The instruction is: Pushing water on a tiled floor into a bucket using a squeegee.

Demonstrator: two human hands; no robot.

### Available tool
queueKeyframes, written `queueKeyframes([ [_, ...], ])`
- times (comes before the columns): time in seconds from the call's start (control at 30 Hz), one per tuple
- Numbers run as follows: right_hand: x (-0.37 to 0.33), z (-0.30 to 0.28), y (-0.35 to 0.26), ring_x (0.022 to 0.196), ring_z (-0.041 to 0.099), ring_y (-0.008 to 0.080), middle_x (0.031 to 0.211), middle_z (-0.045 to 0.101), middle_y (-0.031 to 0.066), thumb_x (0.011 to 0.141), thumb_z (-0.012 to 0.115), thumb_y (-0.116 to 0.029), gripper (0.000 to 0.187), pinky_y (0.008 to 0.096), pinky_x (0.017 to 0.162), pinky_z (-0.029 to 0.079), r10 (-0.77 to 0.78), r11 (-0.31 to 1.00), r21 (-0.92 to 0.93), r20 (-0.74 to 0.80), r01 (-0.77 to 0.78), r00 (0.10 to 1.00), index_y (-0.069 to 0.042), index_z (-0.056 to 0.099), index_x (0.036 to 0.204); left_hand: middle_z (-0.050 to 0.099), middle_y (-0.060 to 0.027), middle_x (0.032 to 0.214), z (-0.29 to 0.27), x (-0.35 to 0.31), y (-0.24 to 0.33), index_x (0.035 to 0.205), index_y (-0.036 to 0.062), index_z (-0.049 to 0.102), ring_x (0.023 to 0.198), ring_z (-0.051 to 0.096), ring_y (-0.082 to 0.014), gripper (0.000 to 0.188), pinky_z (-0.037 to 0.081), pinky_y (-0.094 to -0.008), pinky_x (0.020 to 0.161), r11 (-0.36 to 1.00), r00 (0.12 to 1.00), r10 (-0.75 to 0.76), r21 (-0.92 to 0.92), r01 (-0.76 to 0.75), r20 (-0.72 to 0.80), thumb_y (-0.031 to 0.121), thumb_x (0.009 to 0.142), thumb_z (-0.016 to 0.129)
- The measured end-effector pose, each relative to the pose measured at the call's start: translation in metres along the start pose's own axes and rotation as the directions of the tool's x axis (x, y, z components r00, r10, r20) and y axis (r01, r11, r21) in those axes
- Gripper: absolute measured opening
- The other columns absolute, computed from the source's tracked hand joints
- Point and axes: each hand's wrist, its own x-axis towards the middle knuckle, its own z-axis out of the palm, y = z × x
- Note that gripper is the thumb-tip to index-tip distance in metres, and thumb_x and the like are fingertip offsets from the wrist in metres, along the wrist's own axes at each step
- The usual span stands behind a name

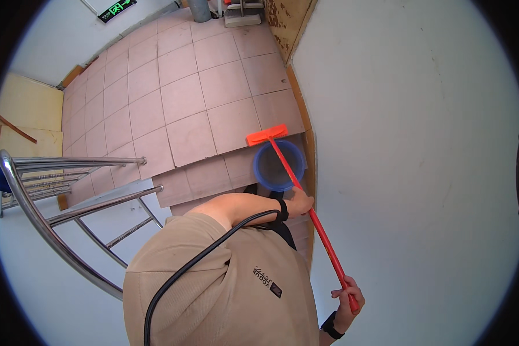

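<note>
A long-handled floor brush (324,237) with a red pole and an orange head slants across the view, both my hands on it. My left hand (300,203), at the end of my outstretched arm, grips the pole partway along. Lower right, my right hand (350,296) is wrapped round the pole's near end. The orange head (266,135) is at the far rim of a round blue bucket (257,175) on the steps; whether they touch I cannot tell. The pole passes over the bucket's opening, and what is inside looks grey and indistinct.
A white wall (409,144) runs along the right. Pink tiled steps (207,176) lead up to a tiled landing (179,98). Steel handrails (46,230) curve along the left. A grey bin (200,10) and a metal object (242,16) stand at the far end near a worn door (286,23).
</note>
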Motion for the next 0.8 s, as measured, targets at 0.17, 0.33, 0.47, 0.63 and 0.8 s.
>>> queueKeyframes([
  [0.17,0.006,0.000,0.010,0.066,0.069,0.0210,0.119,0.063,0.0253,0.086,0.066,-0.005,0.008,0.0368,0.076,0.057,-0.023,1.000,0.023,0.046,0.022,0.999,0.001,0.062,0.086,0.064,-0.0215,0.088,-0.017,-0.017,0.009,0.137,-0.0067,0.008,0.063,0.064,-0.0287,0.075,0.051,-0.0405,0.054,0.999,0.999,0.021,-0.044,-0.022,-0.025,0.025,0.091,0.057],
  [0.33,0.027,0.035,0.014,0.068,0.067,0.0193,0.114,0.066,0.0236,0.092,0.063,-0.010,0.009,0.0374,0.078,0.057,-0.072,0.997,-0.006,0.129,0.073,0.989,-0.002,0.061,0.087,0.064,-0.0205,0.085,-0.060,-0.010,0.022,0.131,-0.0108,0.015,0.064,0.066,-0.0302,0.071,0.054,-0.0395,0.053,0.987,0.980,0.131,-0.072,-0.143,-0.148,0.022,0.088,0.061],
  [0.47,0.057,0.063,0.031,0.087,0.068,0.0207,0.083,0.071,0.0162,0.091,0.062,-0.007,0.006,0.0414,0.098,0.048,-0.215,0.972,-0.047,0.238,0.232,0.947,-0.004,0.062,0.087,0.064,-0.0213,0.087,-0.103,0.014,0.034,0.128,-0.0112,0.021,0.065,0.067,-0.0306,0.068,0.055,-0.0390,0.053,0.986,0.960,0.142,-0.053,-0.160,-0.243,0.021,0.086,0.063],
  [0.63,0.085,0.106,0.030,0.082,0.068,0.0187,0.104,0.070,0.0192,0.091,0.062,-0.006,0.006,0.0383,0.092,0.051,-0.306,0.942,-0.025,0.346,0.335,0.887,-0.001,0.061,0.087,0.063,-0.0193,0.086,-0.166,0.074,0.032,0.127,-0.0109,0.026,0.064,0.067,-0.0298,0.065,0.056,-0.0379,0.052,0.970,0.946,0.195,-0.091,-0.225,-0.259,0.019,0.084,0.064],
  [0.8,0.087,0.129,0.039,0.064,0.062,0.0125,0.131,0.059,0.0237,0.090,0.064,-0.002,0.005,0.0260,0.063,0.053,-0.163,0.983,0.145,0.373,0.117,0.913,0.000,0.059,0.092,0.062,-0.0190,0.085,-0.200,0.099,0.023,0.127,-0.0114,0.025,0.063,0.066,-0.0275,0.064,0.055,-0.0385,0.049,0.967,0.950,0.204,-0.102,-0.233,-0.236,0.018,0.084,0.062],
])
